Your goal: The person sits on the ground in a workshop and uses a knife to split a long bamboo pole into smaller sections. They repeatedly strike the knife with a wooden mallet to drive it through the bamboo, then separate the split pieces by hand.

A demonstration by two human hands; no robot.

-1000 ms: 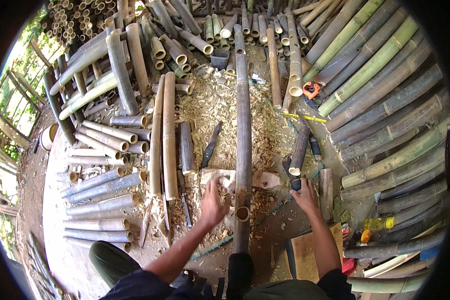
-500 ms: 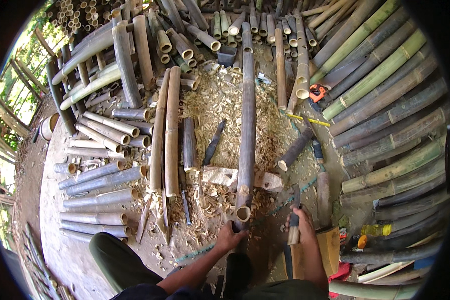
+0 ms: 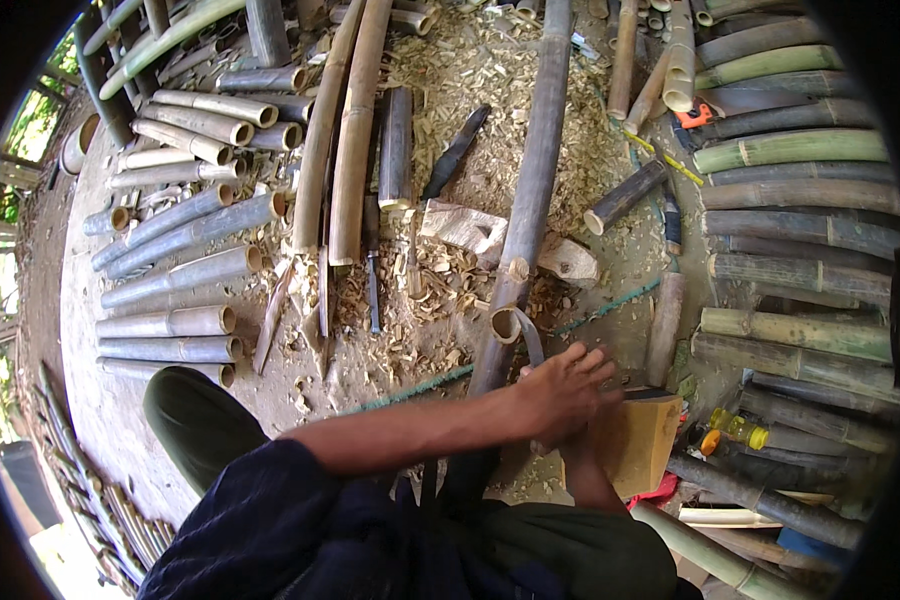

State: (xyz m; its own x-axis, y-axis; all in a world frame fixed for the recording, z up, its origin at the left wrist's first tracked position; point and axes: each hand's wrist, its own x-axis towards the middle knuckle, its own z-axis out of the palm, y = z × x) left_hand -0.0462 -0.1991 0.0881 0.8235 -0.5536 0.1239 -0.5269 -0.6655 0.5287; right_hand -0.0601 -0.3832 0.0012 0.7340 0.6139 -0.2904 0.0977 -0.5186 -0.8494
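A long dark bamboo pole (image 3: pixel 542 150) lies across a notched pale wooden block (image 3: pixel 460 228), its hollow cut end toward me. My left arm crosses to the right, and my left hand (image 3: pixel 560 390) is over my right hand, its fingers bent, apart and somewhat blurred. Beneath it my right hand (image 3: pixel 576 450) is mostly hidden and grips a knife. The knife's narrow grey blade (image 3: pixel 532 340) points up beside the pole's open end; its handle is covered by my hands. I cannot tell whether the blade touches the bamboo.
Cut bamboo lengths (image 3: pixel 185 240) lie at left, with two longer brown poles (image 3: pixel 355 150) nearer the middle. Wood shavings cover the ground. A sheathed dark tool (image 3: pixel 456 152) lies beyond the block. Stacked bamboo (image 3: pixel 795 200), an orange-handled saw (image 3: pixel 695 116) and a yellow bottle (image 3: pixel 738 428) are right.
My left hand has let go of the pole's near end and swung right over my right hand. The knife has shifted left toward the pole's end. My view has tilted downward.
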